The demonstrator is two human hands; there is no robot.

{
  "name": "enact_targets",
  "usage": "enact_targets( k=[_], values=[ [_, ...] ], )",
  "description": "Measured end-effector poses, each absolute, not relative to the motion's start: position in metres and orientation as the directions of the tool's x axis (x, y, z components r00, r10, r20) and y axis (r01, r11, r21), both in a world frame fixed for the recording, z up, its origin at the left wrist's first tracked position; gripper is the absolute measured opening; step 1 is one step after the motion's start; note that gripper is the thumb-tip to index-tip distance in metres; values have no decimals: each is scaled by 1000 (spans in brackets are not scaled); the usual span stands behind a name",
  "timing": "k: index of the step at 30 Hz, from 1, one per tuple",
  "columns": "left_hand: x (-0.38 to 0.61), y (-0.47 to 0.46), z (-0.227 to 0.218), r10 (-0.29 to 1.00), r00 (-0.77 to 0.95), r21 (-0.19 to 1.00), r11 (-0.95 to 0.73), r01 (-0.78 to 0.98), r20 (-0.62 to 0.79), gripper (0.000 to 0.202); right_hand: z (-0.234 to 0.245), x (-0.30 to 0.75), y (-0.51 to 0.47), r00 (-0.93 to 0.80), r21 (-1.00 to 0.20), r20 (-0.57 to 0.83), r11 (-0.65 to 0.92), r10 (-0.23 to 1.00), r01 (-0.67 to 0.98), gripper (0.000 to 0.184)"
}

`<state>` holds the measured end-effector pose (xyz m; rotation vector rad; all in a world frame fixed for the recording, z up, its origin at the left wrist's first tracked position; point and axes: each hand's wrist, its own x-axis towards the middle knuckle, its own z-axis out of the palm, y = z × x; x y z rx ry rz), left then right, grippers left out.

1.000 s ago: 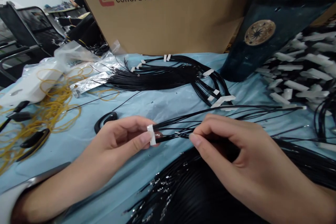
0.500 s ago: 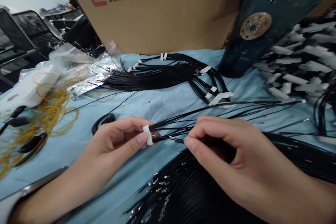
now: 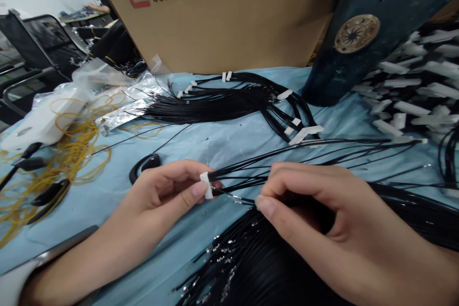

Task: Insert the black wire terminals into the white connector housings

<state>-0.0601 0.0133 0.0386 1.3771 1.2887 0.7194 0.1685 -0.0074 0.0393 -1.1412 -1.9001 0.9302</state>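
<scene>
Between the thumb and fingers of my left hand (image 3: 175, 186) is a white connector housing (image 3: 205, 185), held upright. Several black wires (image 3: 244, 165) run out of its right side. My right hand (image 3: 304, 201) is closed in a pinch on thin black wires (image 3: 247, 201), whose metal terminals point left toward the housing, a short way from it. Below my right hand lies a thick bundle of black wires (image 3: 272, 258), many with shiny crimped terminals at their left ends. The inside of my right fist is hidden.
Finished-looking black harnesses (image 3: 215, 103) with white connectors lie at the back on the blue cloth (image 3: 172, 138). Yellow rubber bands (image 3: 82, 153) and a white power strip (image 3: 50, 124) are at left. Behind stand a cardboard box (image 3: 229, 24) and a dark container (image 3: 344, 57). White connectors (image 3: 412, 81) pile up at right.
The view has shifted slightly, so most things sit a little further right. The terminals in my right hand have dropped a little lower relative to the housing. A person shows more at the back left.
</scene>
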Motion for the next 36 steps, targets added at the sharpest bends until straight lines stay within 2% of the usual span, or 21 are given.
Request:
enact_targets(
  k=[17,22,26,31,36],
  values=[
    [-60,12,37,954,211,954,157,256,-213,12,38,169,-6,-281,-833,181,299,942,465,27],
    [-62,9,37,949,219,949,164,268,-225,7,38,170,-6,-323,-836,163,304,932,457,26],
    [-59,8,41,946,224,947,169,274,-233,10,38,170,-6,-334,-831,160,309,929,463,26],
    [-53,7,42,948,245,951,134,280,-205,6,34,169,-7,-367,-772,184,365,912,520,26],
    [-55,3,38,936,306,945,72,318,-174,15,31,165,-7,-422,-745,169,396,891,537,25]
  ],
)
